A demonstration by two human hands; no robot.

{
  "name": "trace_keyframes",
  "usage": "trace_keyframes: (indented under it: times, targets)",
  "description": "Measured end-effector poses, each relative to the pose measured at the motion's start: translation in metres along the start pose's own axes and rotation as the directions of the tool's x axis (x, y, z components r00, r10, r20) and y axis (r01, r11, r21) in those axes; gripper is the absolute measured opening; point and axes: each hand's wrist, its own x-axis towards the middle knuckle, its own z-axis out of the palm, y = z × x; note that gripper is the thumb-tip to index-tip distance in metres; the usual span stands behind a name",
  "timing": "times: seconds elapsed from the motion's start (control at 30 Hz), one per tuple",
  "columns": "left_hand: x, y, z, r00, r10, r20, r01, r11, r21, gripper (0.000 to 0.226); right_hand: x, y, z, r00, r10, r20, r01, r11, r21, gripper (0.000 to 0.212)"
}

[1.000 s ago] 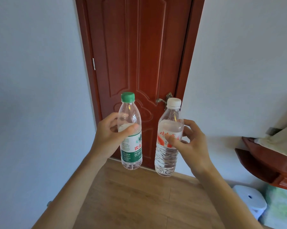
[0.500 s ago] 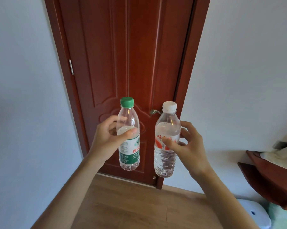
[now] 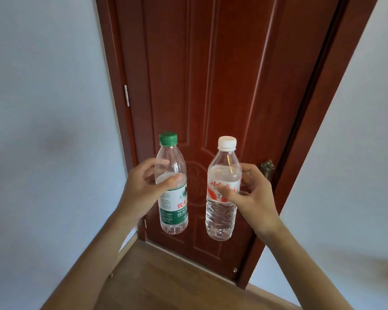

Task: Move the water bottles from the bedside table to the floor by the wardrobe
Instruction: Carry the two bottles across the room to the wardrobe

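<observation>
At the door (image 3: 222, 74) | left hand (image 3: 141, 193) grips green-capped bottle (image 3: 172, 211) | right hand (image 3: 253, 198) grips white-capped bottle (image 3: 222, 218) | floor (image 3: 177, 283) below

door (image 3: 222, 74) — top cut off | door handle (image 3: 267, 168) — partly behind right hand (image 3: 253, 198)

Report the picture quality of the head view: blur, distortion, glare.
Head view: wide-angle distortion makes the door lean; the green-capped bottle and white-capped bottle are sharp, labels legible; light is soft, with pale sheen streaks on the door panels and a glint on the white-capped bottle's neck.
</observation>
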Motion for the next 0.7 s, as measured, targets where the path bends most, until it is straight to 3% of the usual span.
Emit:
trace_keyframes:
  times: [0.1,0.23,0.7]
  targets:
    - [0.034,-0.006,-0.005,0.996,-0.016,-0.091,0.017,1.000,0.007,0.032,0.046,0.010,0.010,0.997,-0.013,0.073,0.011,0.999,0.035,0.050]
    - [0.074,-0.017,-0.010,0.977,-0.026,-0.209,0.033,0.999,0.026,0.026,0.104,0.023,0.027,0.985,-0.041,0.167,0.025,0.995,0.095,0.049]
    - [0.094,-0.061,-0.102,0.789,-0.065,-0.611,0.182,0.975,0.131,0.036,0.193,0.058,0.169,0.876,-0.041,0.480,-0.095,0.962,0.256,0.054]
